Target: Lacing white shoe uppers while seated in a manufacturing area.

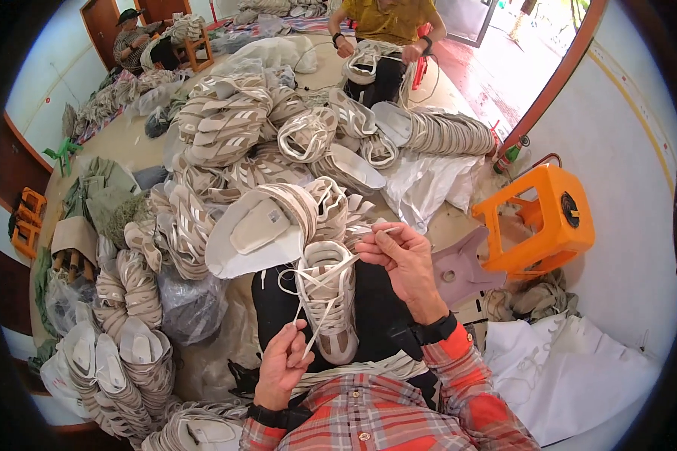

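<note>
At the lower middle of the frame one beige shoe upper [328, 301] lies on the person's dark lap, with one white lace [317, 279] threaded across its front. The left hand [282, 368], low and just left of centre, has thumb and forefinger pressed together on one end of the lace. The right hand [403, 259], right of centre, pinches the other end between its fingertips, the remaining fingers curled. Just above the shoe upper lies one pale sole-shaped piece [256, 233] on a pile of uppers [226, 128] too many to count, which spreads over the floor to the upper left. One orange plastic stool [553, 218] lies tipped at the right. Two other people sit at the top, one in a yellow shirt [387, 19] at top centre, one in a hat [132, 37] at the upper left.
</note>
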{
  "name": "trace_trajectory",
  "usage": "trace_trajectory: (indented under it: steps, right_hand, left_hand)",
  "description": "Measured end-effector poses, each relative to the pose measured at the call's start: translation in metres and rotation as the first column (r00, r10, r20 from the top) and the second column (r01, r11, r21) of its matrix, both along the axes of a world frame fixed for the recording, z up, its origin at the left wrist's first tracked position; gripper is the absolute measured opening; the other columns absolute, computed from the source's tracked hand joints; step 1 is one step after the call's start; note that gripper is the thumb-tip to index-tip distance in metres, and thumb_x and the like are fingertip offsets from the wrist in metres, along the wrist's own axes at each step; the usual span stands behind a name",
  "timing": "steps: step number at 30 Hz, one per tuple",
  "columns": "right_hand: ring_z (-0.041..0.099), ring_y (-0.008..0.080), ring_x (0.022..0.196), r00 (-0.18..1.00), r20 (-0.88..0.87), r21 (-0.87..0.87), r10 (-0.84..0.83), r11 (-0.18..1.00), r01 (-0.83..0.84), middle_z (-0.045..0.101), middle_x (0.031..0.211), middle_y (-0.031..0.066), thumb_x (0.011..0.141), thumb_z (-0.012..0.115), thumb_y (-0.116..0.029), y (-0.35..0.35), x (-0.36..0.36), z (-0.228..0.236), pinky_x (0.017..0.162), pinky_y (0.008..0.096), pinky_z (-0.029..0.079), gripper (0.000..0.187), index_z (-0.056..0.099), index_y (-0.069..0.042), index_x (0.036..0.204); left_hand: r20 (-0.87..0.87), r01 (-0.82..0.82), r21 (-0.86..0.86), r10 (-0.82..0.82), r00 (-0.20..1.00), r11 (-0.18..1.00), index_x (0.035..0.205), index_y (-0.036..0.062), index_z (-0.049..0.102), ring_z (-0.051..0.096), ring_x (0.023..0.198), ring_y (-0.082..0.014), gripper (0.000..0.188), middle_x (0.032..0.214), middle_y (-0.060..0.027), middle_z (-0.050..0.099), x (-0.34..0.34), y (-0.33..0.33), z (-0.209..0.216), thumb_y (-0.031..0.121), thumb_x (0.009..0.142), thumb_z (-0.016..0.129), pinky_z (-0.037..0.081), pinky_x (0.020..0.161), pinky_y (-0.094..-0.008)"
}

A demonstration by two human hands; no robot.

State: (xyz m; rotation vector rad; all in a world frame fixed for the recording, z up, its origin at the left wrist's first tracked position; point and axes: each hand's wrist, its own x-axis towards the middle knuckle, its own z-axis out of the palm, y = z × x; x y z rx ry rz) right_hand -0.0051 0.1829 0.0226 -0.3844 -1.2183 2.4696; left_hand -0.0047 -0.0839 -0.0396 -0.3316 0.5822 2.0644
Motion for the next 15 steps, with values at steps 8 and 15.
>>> trace_trajectory:
  steps: [8, 15]
  right_hand:
    - [0.067, 0.023, 0.076, 0.999, -0.003, -0.002, -0.054, 0.999, 0.054, 0.064, 0.086, 0.0145, 0.09, 0.056, -0.01, 0.011, 0.008, -0.006, 0.068, 0.0323, 0.057, 0.013, 0.057, 0.002, 0.095]
    - [0.065, 0.0178, 0.067, 0.848, -0.109, 0.181, -0.519, 0.828, 0.53, 0.064, 0.084, 0.0113, 0.089, 0.059, -0.014, 0.052, 0.021, 0.036, 0.059, 0.0279, 0.054, 0.015, 0.058, 0.0, 0.095]
  left_hand:
    - [-0.022, -0.397, 0.145, 0.405, 0.914, 0.906, 0.117, 0.0247, 0.056, 0.048, 0.115, -0.0182, 0.025, 0.11, -0.0008, 0.059, -0.008, 0.011, -0.006, 0.024, 0.093, 0.049, 0.036, 0.091, -0.042]
    - [0.28, -0.363, 0.263, 0.29, 0.915, 0.894, 0.12, 0.0067, 0.053, 0.057, 0.099, -0.0129, 0.029, 0.1, 0.003, 0.064, -0.012, 0.028, -0.026, 0.017, 0.094, 0.048, 0.04, 0.09, -0.0373]
